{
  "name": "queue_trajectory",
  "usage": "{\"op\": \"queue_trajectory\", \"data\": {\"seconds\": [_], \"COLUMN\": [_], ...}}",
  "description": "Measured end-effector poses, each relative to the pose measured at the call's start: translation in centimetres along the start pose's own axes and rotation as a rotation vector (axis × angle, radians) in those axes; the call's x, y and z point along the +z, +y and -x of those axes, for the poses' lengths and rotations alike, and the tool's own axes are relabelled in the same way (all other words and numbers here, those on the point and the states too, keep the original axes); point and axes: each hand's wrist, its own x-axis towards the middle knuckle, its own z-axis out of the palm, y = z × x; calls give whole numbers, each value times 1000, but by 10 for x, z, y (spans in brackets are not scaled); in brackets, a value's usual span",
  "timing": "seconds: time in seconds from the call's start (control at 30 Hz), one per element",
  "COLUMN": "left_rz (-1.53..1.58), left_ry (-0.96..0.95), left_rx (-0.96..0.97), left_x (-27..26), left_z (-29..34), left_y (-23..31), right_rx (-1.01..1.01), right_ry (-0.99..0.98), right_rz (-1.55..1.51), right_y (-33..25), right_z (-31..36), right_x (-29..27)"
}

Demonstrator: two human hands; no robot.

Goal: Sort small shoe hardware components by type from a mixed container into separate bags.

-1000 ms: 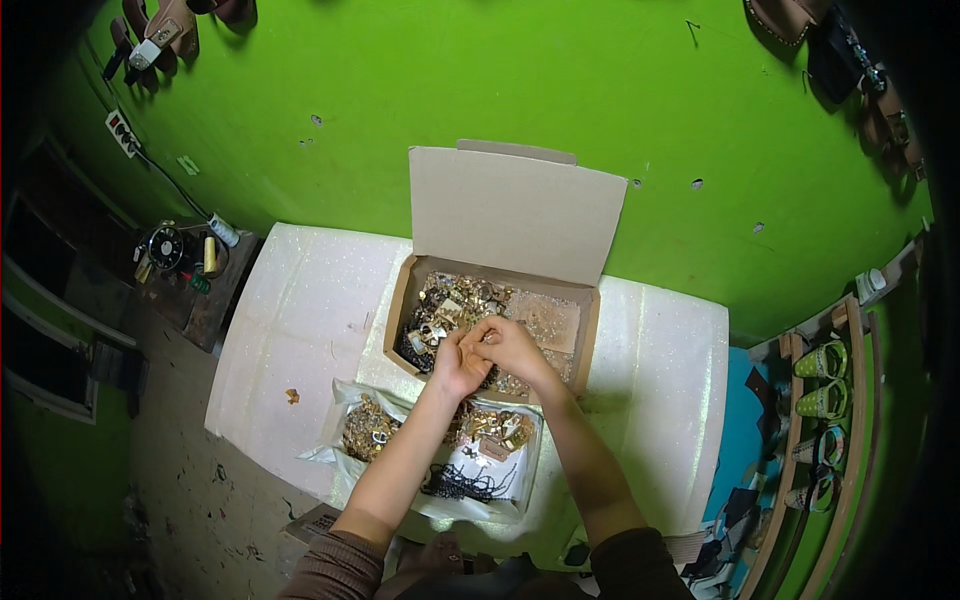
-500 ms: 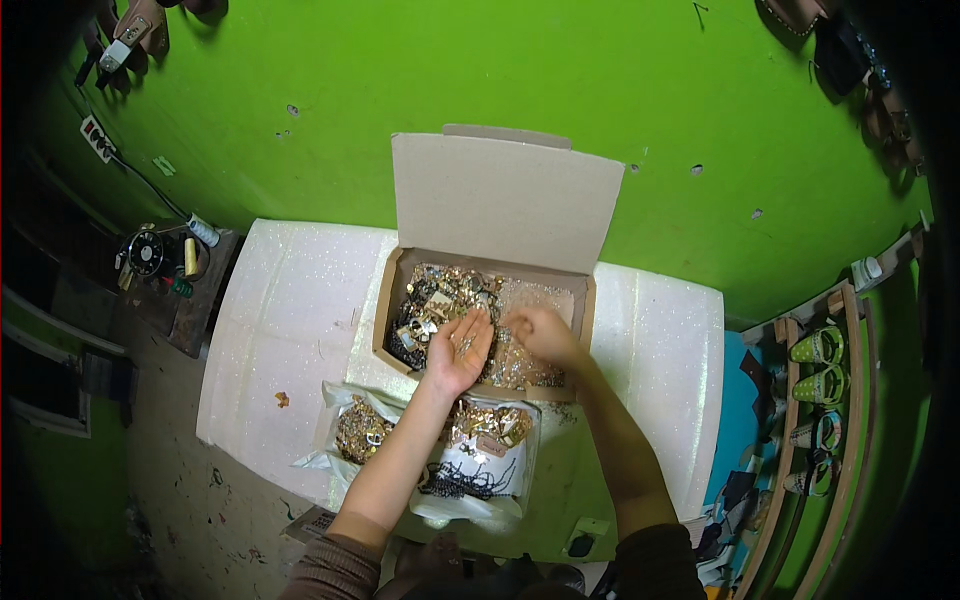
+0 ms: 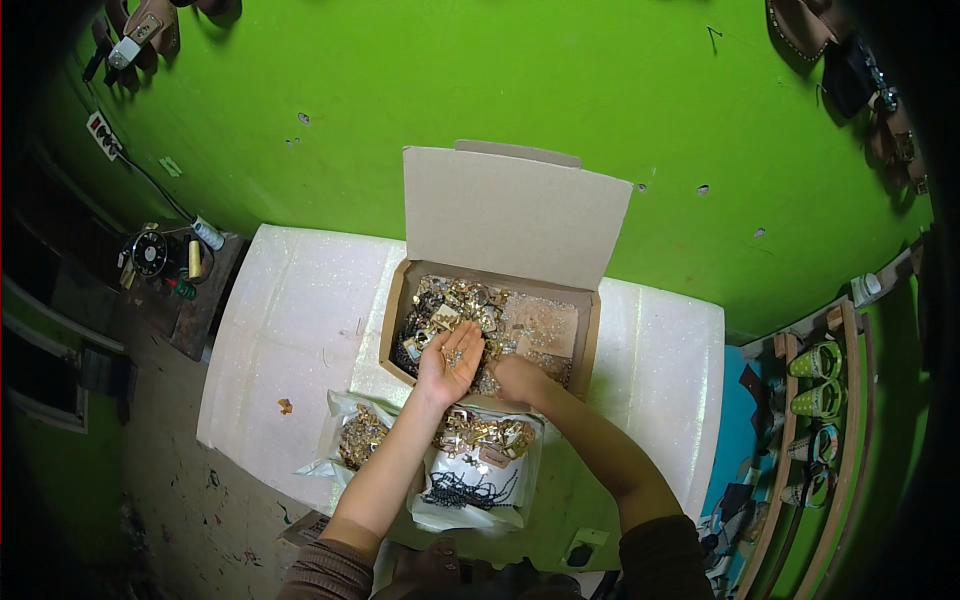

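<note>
My left hand (image 3: 452,368) is palm up over the front of an open cardboard box (image 3: 592,345). Its fingers are stretched and slightly cupped, and a few small shiny beads (image 3: 455,357) rest in the palm. Close beside it on the right, my right hand (image 3: 518,378) reaches down into the box with its fingers curled together; its fingertips are partly hidden, and what they hold cannot be made out. Gold and silver metal trinkets (image 3: 475,298) crowd the box's left side, with dark beads among them. Loose small clear beads (image 3: 535,322) cover its right side.
The box stands on a glittery white table covering (image 3: 300,320), its lid (image 3: 515,210) raised. Nearer me are plastic bags with gold pieces (image 3: 362,437) and black bead strands (image 3: 470,490). A shoe rack (image 3: 835,400) stands right; a small side table (image 3: 185,320) stands left.
My right hand has lowered toward me and to the left, from above the beads to the box's front, near my left hand. My left hand stays palm up. The whole view has shifted slightly.
</note>
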Motion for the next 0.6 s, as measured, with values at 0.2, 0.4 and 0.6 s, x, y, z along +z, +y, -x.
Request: {"op": "queue_trajectory", "data": {"seconds": [0.2,0.4,0.6], "left_rz": [-32,-11,-15], "left_ry": [41,37,31], "left_rx": [22,28,33], "left_x": [-3,-9,-10], "left_z": [-3,-6,-6], "left_y": [3,5,4], "right_rx": [41,59,120], "right_ry": [145,162,275], "right_rz": [-217,-124,-86], "right_y": [8,-19,-15], "right_z": [-5,6,7], "right_x": [3,-5,3]}}
